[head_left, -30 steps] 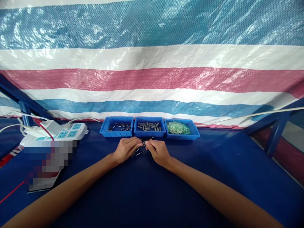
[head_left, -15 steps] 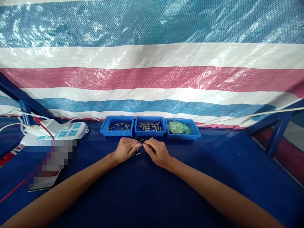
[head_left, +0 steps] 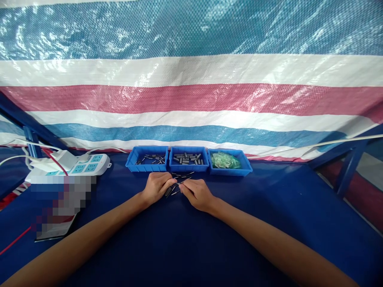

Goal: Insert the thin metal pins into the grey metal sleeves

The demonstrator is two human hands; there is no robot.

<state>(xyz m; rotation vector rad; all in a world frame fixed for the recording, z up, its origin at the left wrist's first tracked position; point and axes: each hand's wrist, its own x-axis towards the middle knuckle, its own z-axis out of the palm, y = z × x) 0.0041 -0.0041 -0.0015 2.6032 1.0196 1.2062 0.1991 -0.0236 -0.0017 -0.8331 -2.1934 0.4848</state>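
My left hand (head_left: pixel 157 187) is closed in a pinch, thumb and forefinger pressed together. Facing it, my right hand (head_left: pixel 197 194) pinches too, its fingertips almost meeting the left ones. A small thin rod (head_left: pixel 178 183) shows between the fingertips, mostly covered by them. Several slim dark rods (head_left: pixel 176 192) with shiny ends lie on the table beneath and around both hands. Just behind stands a blue bin (head_left: pixel 146 169) of similar slim dark rods. Beside it a second blue bin (head_left: pixel 188 169) contains short grey cylinders.
A third blue bin (head_left: pixel 230 172) on the right holds clear and greenish pieces. On the left are a white power strip (head_left: pixel 100 164) with plugs and cables, and a flat dark-edged device (head_left: pixel 56 230), partly blurred out. A striped plastic sheet (head_left: pixel 191 97) hangs behind the blue table (head_left: pixel 191 247).
My right hand has shifted slightly down and left, and its fingers have turned a little. My left hand has barely moved. The bins stay put.
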